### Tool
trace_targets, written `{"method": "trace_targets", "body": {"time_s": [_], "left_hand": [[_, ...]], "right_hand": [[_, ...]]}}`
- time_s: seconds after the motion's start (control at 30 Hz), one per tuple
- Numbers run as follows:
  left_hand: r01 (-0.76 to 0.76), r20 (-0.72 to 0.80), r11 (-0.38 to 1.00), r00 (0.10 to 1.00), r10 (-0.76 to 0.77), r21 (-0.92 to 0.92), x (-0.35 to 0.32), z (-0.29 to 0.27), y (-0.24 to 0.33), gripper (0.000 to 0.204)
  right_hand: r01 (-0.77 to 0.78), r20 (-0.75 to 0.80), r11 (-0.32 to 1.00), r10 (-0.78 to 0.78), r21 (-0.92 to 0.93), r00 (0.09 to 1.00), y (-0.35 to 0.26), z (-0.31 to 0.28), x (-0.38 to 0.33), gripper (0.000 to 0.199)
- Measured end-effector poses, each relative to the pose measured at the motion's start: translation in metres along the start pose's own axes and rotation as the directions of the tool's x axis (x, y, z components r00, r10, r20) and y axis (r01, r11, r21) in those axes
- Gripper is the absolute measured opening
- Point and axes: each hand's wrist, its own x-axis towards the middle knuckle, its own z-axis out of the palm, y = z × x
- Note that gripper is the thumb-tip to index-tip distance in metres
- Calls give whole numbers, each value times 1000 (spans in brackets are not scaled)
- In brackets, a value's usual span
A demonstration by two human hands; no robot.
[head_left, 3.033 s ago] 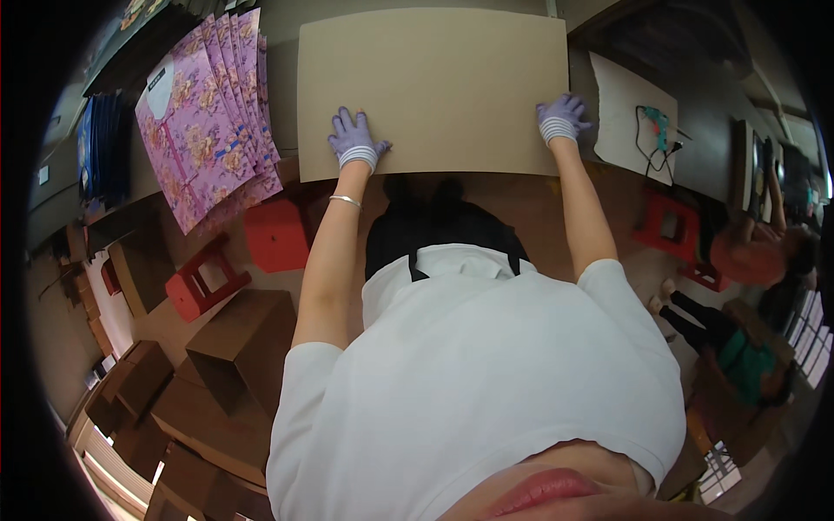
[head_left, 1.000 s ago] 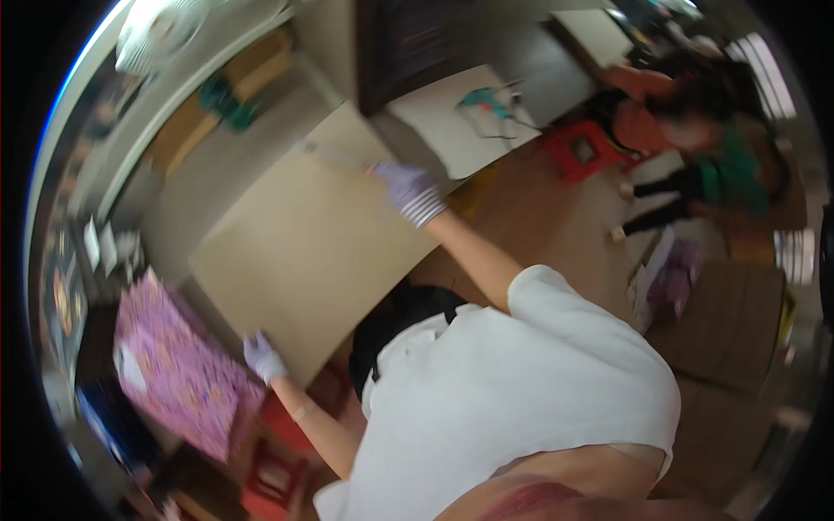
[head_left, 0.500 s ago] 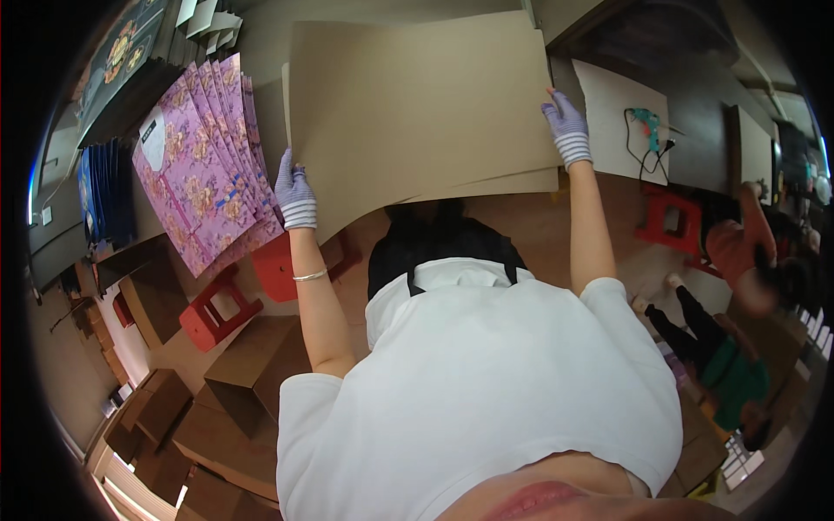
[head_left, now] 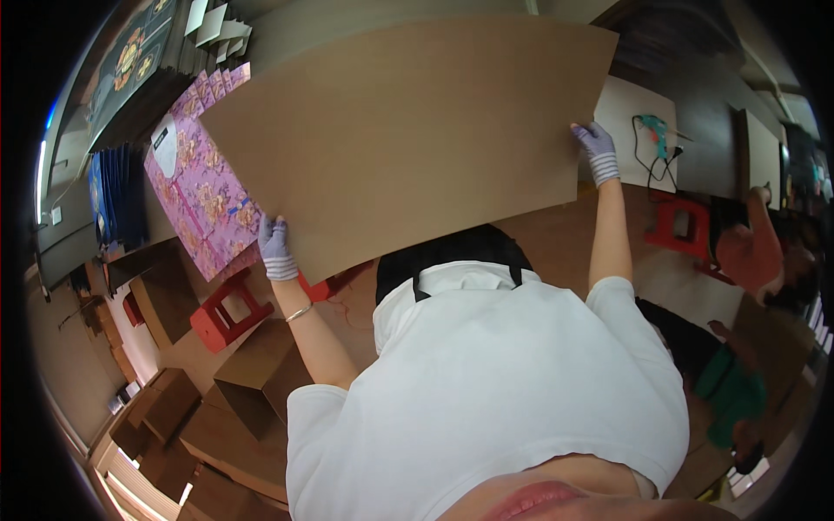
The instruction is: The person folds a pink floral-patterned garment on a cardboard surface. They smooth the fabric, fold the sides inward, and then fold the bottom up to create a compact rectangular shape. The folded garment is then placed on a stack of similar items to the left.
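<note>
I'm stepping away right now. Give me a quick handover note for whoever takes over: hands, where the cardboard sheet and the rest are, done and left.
Left hand: gloved, gripping the lower left corner of the big cardboard sheet.
Right hand: gloved, gripping the sheet's right edge.
Sheet: lifted, tilted, left end lower, held over the table.
Nearby: pink floral sheets at left, teal glue gun at right, red stool below.
Done: sheet picked up in both hands.
Left: sheet not yet set down anywhere.
</note>
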Motion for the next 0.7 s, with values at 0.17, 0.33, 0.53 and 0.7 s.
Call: {"method": "trace_targets", "body": {"time_s": [0.17,0.33,0.53,0.7], "left_hand": [[-133,19,915,991,136,381,25,64,9,45],[-358,271,692,933,238,626,33,169,22,51],[-533,442,394,844,302,749,20,258,-7,49],[-404,406,-38,909,93,914,33,286,-86,57]], "right_hand": [[-49,-263,951,-34,-306,964,-74,28,-16,40],[267,-10,888,-291,-374,957,-158,66,-32,48],[536,125,809,-522,-240,844,-154,168,-29,58],[408,192,434,-459,-804,867,-104,258,-19,50]]}}
